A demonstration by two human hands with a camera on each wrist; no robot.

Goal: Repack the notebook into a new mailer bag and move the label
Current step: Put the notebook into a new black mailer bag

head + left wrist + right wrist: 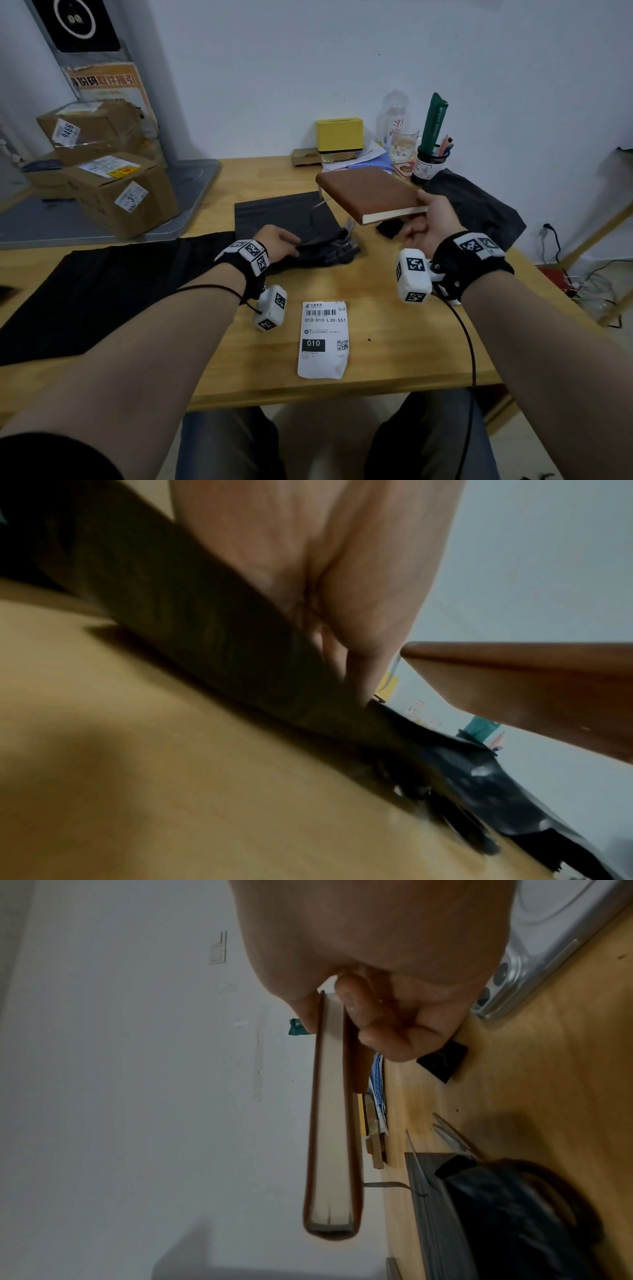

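Now my right hand (pixel 432 219) pinches the brown notebook (pixel 371 193) by its corner, lifted above the counter (pixel 394 308). My left hand (pixel 277 240) seems to pinch the crumpled black mailer bag (pixel 329 251). Nearer me, the label (pixel 323 339) lies flat.

Matt brown leather-look notebook (pixel 370 193), glossy blk plastic mailer (pixel 329 251), smooth wood table (pixel 387 301).

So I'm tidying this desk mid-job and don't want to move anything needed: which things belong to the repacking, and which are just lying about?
Job:
notebook, held in the right hand
crumpled bag, under the left hand
flat grey mailer
label

Lying about:
yellow box
pen cup
bottle
cardboard boxes
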